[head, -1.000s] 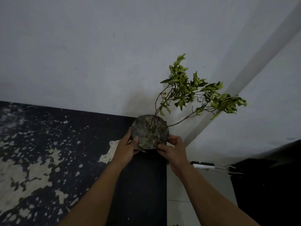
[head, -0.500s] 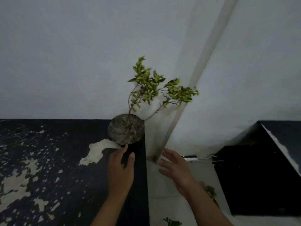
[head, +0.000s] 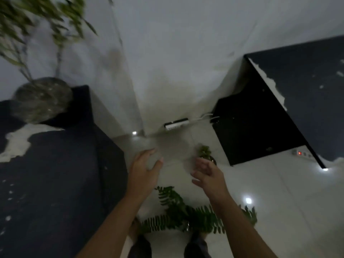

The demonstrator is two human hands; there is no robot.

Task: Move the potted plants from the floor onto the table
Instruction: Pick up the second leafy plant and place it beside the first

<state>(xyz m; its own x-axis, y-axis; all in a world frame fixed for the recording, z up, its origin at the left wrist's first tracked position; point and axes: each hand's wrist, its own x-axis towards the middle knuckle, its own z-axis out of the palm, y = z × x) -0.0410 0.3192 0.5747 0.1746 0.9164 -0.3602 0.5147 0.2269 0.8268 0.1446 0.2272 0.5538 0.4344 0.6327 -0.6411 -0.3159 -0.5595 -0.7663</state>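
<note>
Below, both hands hang empty with fingers spread, left hand and right hand, above a fern on the floor; one potted plant stands at the dark surface's far corner.

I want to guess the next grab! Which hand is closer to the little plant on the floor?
Probably the right hand. It hovers open just in front of the small potted plant on the floor; the left hand, also open, is farther off.
</note>
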